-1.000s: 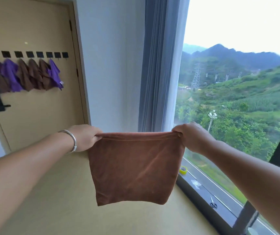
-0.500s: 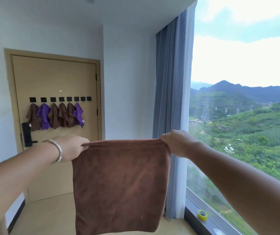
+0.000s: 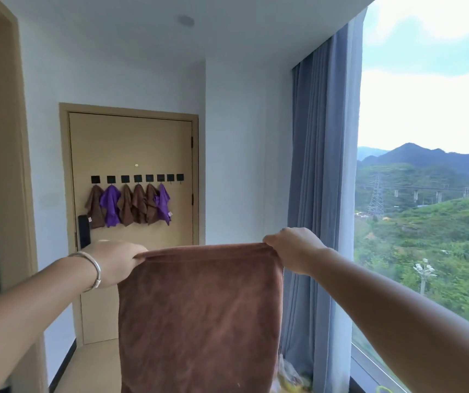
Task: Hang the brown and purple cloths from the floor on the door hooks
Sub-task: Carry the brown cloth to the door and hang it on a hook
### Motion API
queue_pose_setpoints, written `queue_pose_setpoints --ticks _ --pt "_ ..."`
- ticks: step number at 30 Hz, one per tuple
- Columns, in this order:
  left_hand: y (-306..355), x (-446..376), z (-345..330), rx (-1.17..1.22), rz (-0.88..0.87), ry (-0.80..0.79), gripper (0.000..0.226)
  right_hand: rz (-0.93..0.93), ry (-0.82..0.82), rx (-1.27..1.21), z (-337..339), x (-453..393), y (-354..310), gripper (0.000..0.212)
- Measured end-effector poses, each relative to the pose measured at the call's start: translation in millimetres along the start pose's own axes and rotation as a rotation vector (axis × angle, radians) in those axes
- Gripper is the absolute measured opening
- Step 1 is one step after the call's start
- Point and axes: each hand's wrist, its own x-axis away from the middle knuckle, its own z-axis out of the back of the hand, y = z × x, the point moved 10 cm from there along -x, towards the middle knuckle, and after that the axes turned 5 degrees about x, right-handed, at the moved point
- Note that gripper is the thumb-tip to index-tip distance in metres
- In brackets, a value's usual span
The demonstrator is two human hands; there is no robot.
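Left hand (image 3: 117, 263) and right hand (image 3: 292, 249) pinching top corners of brown cloth (image 3: 199, 316), taut top edge, two end door hooks (image 3: 175, 177) free

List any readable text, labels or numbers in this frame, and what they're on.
None readable.
Small tag on the rightmost purple cloth: too small to read.
Small tag on the leftmost brown cloth: too small to read.
Dark door lock: no legible marking.
Held brown cloth: no print visible.

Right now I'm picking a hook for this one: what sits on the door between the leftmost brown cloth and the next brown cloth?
One purple cloth hangs between them, shown in the head view.
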Motion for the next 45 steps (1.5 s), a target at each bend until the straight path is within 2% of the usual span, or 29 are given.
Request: queue_pose_setpoints --ticks 7,18,25,30,34,37,45 --pt "-31.4 -56.8 -26.8 0.012 0.056 0.021 0.032 0.045 0.033 -0.029 -42.4 -78.2 -3.7 0.032" --pt "-41.5 -191.7 -51.5 0.003 0.153 0.015 0.033 0.080 0.095 -0.088 -117.2 -210.1 46.0 0.031" --pt "-59.1 -261.7 -81.1 -0.012 0.188 0.006 0.032 0.119 0.107 -0.116 -165.5 -279.5 54.5 0.032" --pt "-78.3 -308.6 -96.6 -0.054 0.173 0.078 0.030 0.089 0.159 -0.089 -197.1 -328.6 45.6 0.026" --pt "-103.5 -354.6 -112.7 -0.125 0.190 0.098 0.041 0.042 0.175 -0.067 -226.8 -375.6 30.2 0.029" --pt "-130.3 -393.1 -124.1 -0.151 0.159 0.110 0.040 0.032 0.161 -0.054 -246.8 -418.0 15.3 0.033" --pt "-238.7 -495.2 -154.4 -0.130 0.151 0.107 0.045 0.026 0.156 -0.045 -281.9 -562.7 -32.1 0.044"
